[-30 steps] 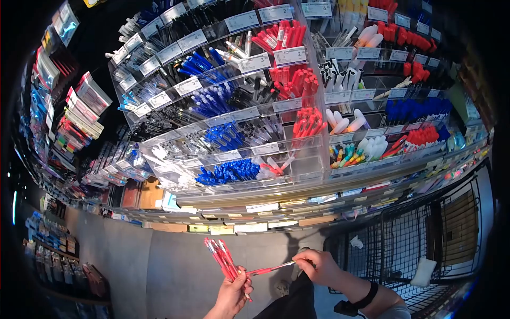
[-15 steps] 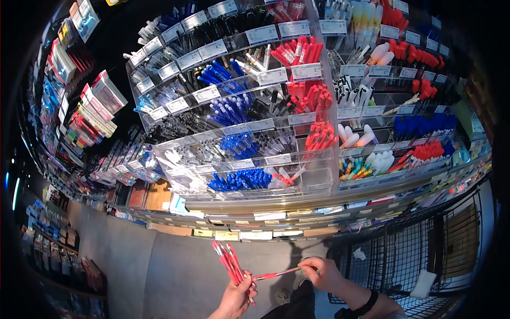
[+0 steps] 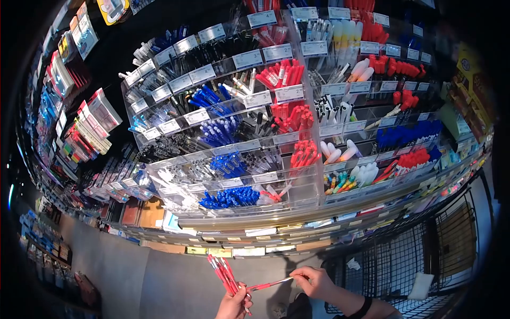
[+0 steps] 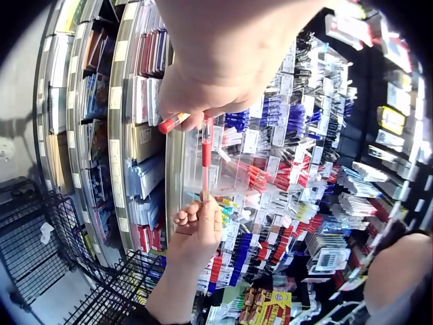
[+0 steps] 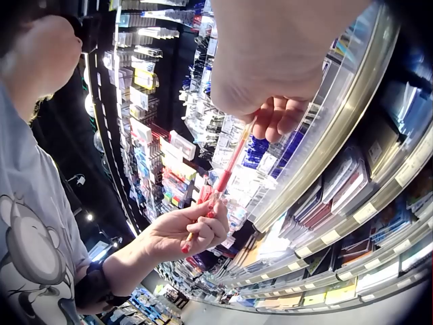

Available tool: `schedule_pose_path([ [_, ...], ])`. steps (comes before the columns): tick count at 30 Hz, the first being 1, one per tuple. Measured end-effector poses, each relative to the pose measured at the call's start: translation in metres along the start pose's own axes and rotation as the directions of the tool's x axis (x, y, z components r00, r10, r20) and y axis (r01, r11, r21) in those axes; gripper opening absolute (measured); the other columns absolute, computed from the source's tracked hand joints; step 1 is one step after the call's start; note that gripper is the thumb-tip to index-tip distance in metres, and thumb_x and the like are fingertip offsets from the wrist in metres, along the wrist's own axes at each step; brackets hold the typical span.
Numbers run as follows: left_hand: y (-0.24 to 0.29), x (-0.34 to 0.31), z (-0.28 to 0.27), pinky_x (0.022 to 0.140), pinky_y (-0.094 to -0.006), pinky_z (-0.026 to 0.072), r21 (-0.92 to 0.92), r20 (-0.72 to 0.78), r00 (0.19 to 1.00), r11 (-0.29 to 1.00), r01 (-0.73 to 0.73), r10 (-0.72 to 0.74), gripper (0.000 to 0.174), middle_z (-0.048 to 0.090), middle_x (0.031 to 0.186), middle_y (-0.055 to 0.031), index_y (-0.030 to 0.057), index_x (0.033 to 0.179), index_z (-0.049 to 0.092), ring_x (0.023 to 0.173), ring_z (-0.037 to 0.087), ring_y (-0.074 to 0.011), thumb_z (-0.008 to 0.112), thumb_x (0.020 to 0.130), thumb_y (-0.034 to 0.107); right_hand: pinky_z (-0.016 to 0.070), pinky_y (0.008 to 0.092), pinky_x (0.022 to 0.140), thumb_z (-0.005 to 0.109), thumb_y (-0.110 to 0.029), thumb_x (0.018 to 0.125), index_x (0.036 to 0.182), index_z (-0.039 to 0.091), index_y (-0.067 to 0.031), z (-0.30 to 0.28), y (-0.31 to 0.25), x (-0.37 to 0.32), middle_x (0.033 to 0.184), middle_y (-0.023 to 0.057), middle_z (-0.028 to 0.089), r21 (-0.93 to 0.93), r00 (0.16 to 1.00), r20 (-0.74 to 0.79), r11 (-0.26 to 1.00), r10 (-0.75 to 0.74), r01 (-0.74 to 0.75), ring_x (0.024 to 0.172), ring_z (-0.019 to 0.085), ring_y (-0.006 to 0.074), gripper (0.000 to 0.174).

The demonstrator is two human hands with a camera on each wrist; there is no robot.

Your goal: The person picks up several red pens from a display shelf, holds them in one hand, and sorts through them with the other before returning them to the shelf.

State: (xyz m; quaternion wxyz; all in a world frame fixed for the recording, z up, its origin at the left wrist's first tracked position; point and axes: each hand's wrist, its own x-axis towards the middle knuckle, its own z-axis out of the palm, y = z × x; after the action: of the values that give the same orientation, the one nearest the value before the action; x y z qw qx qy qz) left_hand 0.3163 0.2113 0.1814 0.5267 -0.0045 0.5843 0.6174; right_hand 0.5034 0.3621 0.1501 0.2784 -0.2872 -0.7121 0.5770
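Observation:
In the head view my left hand (image 3: pixel 232 304) grips a bunch of red pens (image 3: pixel 223 272) that fans upward out of the fist. A single red pen (image 3: pixel 268 285) runs sideways from that hand to my right hand (image 3: pixel 315 283), whose thumb and fingertips pinch its far end. The left wrist view shows this pen's red grip section (image 4: pixel 206 156) and clear barrel spanning both hands. Seen from the right wrist, the left hand (image 5: pixel 186 233) curls round the bunch while the right fingers (image 5: pixel 276 116) hold the thin end.
Ahead rises a tiered clear rack with blue pens (image 3: pixel 229 197), red pens (image 3: pixel 304 154) and price labels. A black wire shopping cart (image 3: pixel 382 266) stands at the right, with a white packet (image 3: pixel 421 286) in it. Hanging goods (image 3: pixel 98 117) line the left, above a grey floor (image 3: pixel 170 287).
The head view has shifted, so the rack and cart sit lower in it than a second ago. Both hands keep their hold on the pens, with the single pen stretched between them.

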Motion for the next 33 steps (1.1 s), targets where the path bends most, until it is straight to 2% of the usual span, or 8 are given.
schedule_pose_path([
  [10, -0.006, 0.001, -0.001, 0.043, -0.0205, 0.0371, 0.011, -0.014, 1.000, 1.000, -0.007, 0.007, 0.015, 0.047, 0.067, -0.0005, 0.0142, 0.097, 0.045, 0.052, 0.045, -0.0106, 0.055, 0.091, 0.024, 0.0459, 0.0263, 0.054, 0.059, -0.007, 0.084, 0.094, 0.062, -0.0020, -0.001, 0.000, -0.001, 0.069, 0.0072, 0.060, -0.018, 0.996, -0.037, 0.997, -0.077, 0.076, 0.058, 0.059, 0.0154, 0.012],
  [12, -0.005, 0.000, 0.000, 0.043, -0.0206, 0.0369, 0.010, -0.010, 1.000, 1.000, -0.016, 0.017, 0.015, 0.047, 0.067, -0.0006, 0.0140, 0.097, 0.045, 0.051, 0.045, -0.0106, 0.055, 0.091, 0.024, 0.0486, 0.0241, 0.058, 0.057, -0.007, 0.085, 0.096, 0.062, -0.0005, -0.003, -0.002, 0.000, 0.070, 0.0079, 0.063, -0.050, 0.999, -0.001, 0.997, -0.051, 0.051, 0.063, 0.063, 0.0129, 0.014],
  [16, -0.005, -0.002, 0.000, 0.042, -0.0211, 0.0369, 0.005, 0.005, 1.000, 1.000, -0.027, 0.027, 0.015, 0.047, 0.067, -0.0008, 0.0134, 0.097, 0.045, 0.051, 0.044, -0.0107, 0.054, 0.091, 0.023, 0.0491, 0.0230, 0.059, 0.056, -0.008, 0.086, 0.097, 0.062, -0.0006, -0.002, -0.015, 0.000, 0.071, 0.0081, 0.064, -0.031, 1.000, -0.001, 0.999, 0.014, -0.014, 0.064, 0.064, 0.0126, 0.015],
  [18, -0.005, -0.002, -0.001, 0.042, -0.0213, 0.0371, 0.015, 0.010, 0.999, 0.999, -0.035, 0.035, 0.015, 0.047, 0.067, -0.0008, 0.0134, 0.097, 0.045, 0.051, 0.044, -0.0108, 0.054, 0.091, 0.023, 0.0500, 0.0229, 0.061, 0.055, -0.007, 0.086, 0.097, 0.062, 0.0002, -0.003, -0.015, 0.000, 0.072, 0.0084, 0.064, -0.032, 1.000, -0.006, 0.999, -0.014, 0.013, 0.067, 0.065, 0.0119, 0.015],
  [20, -0.005, -0.003, -0.001, 0.042, -0.0214, 0.0373, 0.027, 0.014, 0.999, 0.999, -0.038, 0.038, 0.015, 0.047, 0.067, -0.0008, 0.0133, 0.097, 0.045, 0.051, 0.045, -0.0108, 0.054, 0.091, 0.023, 0.0479, 0.0283, 0.064, 0.054, -0.007, 0.085, 0.096, 0.061, -0.0019, -0.006, -0.022, -0.002, 0.078, 0.0113, 0.064, -0.043, 0.993, -0.032, 0.993, -0.109, 0.108, 0.071, 0.062, 0.0208, 0.014],
  [25, -0.003, -0.007, 0.002, 0.041, -0.0210, 0.0366, 0.002, 0.021, 0.999, 0.999, -0.040, 0.040, 0.013, 0.046, 0.065, 0.0001, 0.0123, 0.092, 0.046, 0.050, 0.044, -0.0105, 0.054, 0.092, 0.023, 0.0479, 0.0292, 0.063, 0.053, -0.005, 0.084, 0.093, 0.062, -0.0022, -0.006, -0.025, 0.000, 0.078, 0.0126, 0.063, 0.003, 0.997, -0.004, 0.997, -0.081, 0.081, 0.071, 0.062, 0.0211, 0.013],
  [28, -0.005, -0.007, -0.001, 0.041, -0.0203, 0.0357, -0.037, 0.025, 1.000, 0.999, -0.008, 0.009, 0.014, 0.046, 0.064, 0.0007, 0.0130, 0.091, 0.045, 0.049, 0.043, -0.0100, 0.054, 0.091, 0.024, 0.0480, 0.0291, 0.062, 0.053, -0.004, 0.084, 0.091, 0.063, -0.0031, -0.004, -0.027, 0.001, 0.076, 0.0117, 0.063, -0.090, 0.980, -0.038, 0.977, -0.198, 0.194, 0.069, 0.061, 0.0206, 0.012],
  [33, -0.008, -0.007, -0.003, 0.041, -0.0200, 0.0350, -0.026, 0.043, 0.998, 0.999, -0.035, 0.036, 0.016, 0.045, 0.064, 0.0012, 0.0144, 0.093, 0.044, 0.049, 0.042, -0.0096, 0.054, 0.091, 0.026, 0.0482, 0.0302, 0.057, 0.053, -0.004, 0.084, 0.089, 0.063, -0.0050, 0.003, -0.007, 0.001, 0.072, 0.0109, 0.062, -0.016, 0.989, -0.090, 0.993, -0.115, 0.114, 0.060, 0.060, 0.0202, 0.011],
])
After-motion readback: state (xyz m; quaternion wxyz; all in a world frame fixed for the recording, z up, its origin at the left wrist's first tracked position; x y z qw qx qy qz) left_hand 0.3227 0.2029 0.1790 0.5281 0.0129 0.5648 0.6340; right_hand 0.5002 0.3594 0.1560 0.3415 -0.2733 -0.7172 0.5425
